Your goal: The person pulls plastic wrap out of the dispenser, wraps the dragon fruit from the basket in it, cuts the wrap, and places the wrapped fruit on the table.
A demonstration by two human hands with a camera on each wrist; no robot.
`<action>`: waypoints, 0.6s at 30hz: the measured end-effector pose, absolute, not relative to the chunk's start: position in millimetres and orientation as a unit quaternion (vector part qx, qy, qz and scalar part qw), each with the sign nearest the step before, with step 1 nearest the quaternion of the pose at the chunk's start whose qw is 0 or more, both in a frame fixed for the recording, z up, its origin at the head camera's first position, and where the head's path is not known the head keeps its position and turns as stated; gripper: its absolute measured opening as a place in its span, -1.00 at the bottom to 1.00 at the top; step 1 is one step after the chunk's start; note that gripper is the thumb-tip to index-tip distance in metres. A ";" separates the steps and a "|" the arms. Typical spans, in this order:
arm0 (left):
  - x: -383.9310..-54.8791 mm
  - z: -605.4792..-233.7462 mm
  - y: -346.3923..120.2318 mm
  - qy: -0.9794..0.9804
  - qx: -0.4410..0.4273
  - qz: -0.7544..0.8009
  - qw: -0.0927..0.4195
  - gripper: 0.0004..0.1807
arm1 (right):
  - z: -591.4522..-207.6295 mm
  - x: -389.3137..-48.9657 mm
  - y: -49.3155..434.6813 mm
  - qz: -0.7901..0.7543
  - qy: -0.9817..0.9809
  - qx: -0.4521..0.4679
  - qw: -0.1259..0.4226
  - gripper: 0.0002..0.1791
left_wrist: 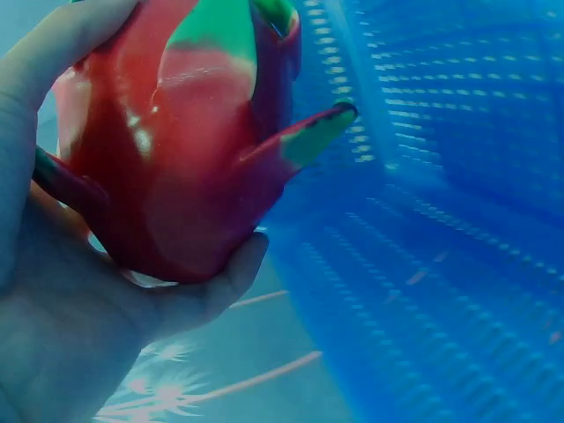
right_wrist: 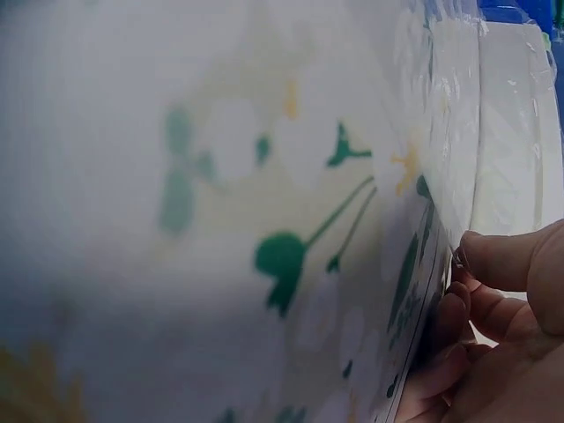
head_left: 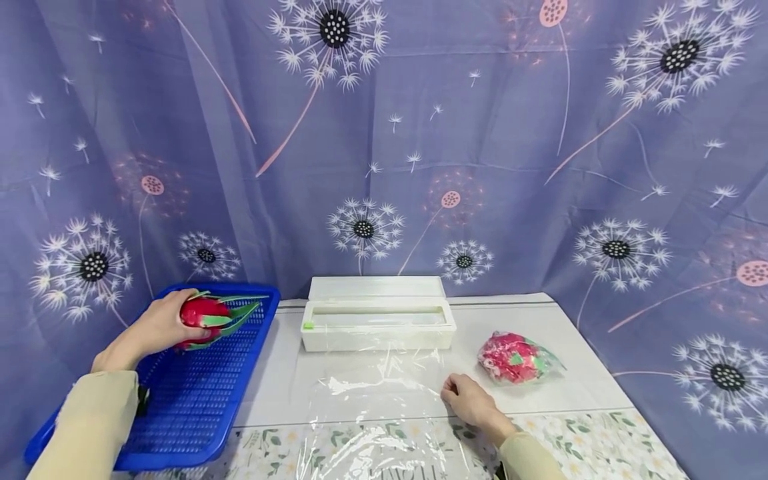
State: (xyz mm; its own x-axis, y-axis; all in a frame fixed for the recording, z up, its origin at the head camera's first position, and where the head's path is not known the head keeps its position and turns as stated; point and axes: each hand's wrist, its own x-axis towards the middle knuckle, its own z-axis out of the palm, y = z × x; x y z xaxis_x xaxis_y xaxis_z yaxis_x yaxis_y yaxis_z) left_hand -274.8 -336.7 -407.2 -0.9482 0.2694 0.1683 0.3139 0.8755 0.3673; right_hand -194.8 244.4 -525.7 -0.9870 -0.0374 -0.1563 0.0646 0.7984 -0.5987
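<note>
My left hand [head_left: 157, 327] grips a red dragon fruit [head_left: 207, 313] with green-tipped scales, over the far part of a blue plastic basket [head_left: 198, 400]. In the left wrist view the thumb and fingers wrap round the dragon fruit [left_wrist: 185, 150]. A sheet of clear plastic wrap [head_left: 372, 413] stretches from a white wrap dispenser [head_left: 378, 337] toward me across the table. At the sheet's right side, my right hand [head_left: 474, 403] pinches its edge; the right wrist view shows thumb and finger meeting at the plastic wrap [right_wrist: 449, 176].
A second dragon fruit [head_left: 516, 359], covered in clear film, lies on the table right of the dispenser. The dispenser's lid [head_left: 377, 288] stands raised at the back. A floral cloth [head_left: 588, 440] covers the near table, and a purple curtain [head_left: 408, 133] hangs behind.
</note>
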 end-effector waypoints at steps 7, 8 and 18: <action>-265.7 -380.2 -310.0 -0.962 -0.171 -0.179 0.117 0.02 | -524.6 -193.3 244.1 -0.308 0.947 0.009 0.086 -0.85; -263.7 -375.8 -304.1 -0.960 -0.172 -0.182 0.124 0.02 | -524.5 -193.5 244.5 -0.308 0.948 0.008 0.086 -0.85; -235.6 -347.2 -234.0 -0.939 -0.207 -0.224 0.158 -0.07 | -524.3 -196.6 244.3 -0.301 0.950 -0.006 0.086 -0.86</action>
